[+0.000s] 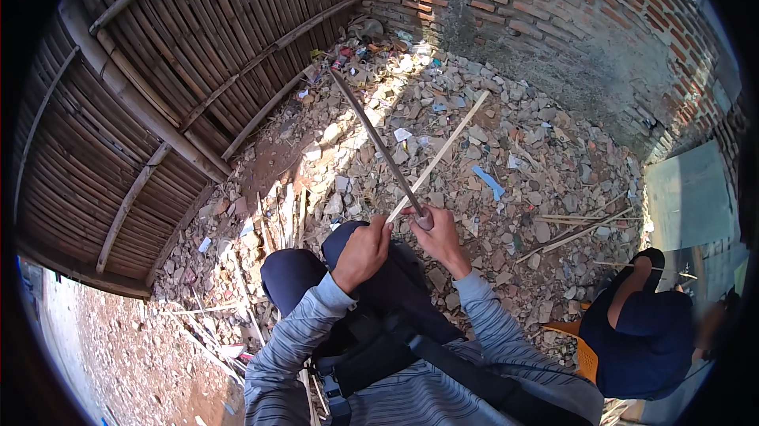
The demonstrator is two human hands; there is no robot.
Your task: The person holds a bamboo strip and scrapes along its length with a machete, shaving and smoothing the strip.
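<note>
1 bamboo-slat wall (225,39) meets 1 brick wall (545,19) beyond ground strewn with rubble (494,244). Over to the right, 1 other person (644,331) in dark clothes sits at 1 orange seat (587,359). Nearer, 1 long-bladed knife (368,126) points forward and left, the seated worker's right hand (439,238) closed around its handle. 1 pale bamboo strip (455,135) slants the other way, its near end gripped in the left hand (364,254). The 2 hands are close together above the knees (292,276); blade and strip cross just ahead, whether touching I can't tell. 1 blue scrap (489,182) lies farther right; print on the litter is too small to read.
</note>
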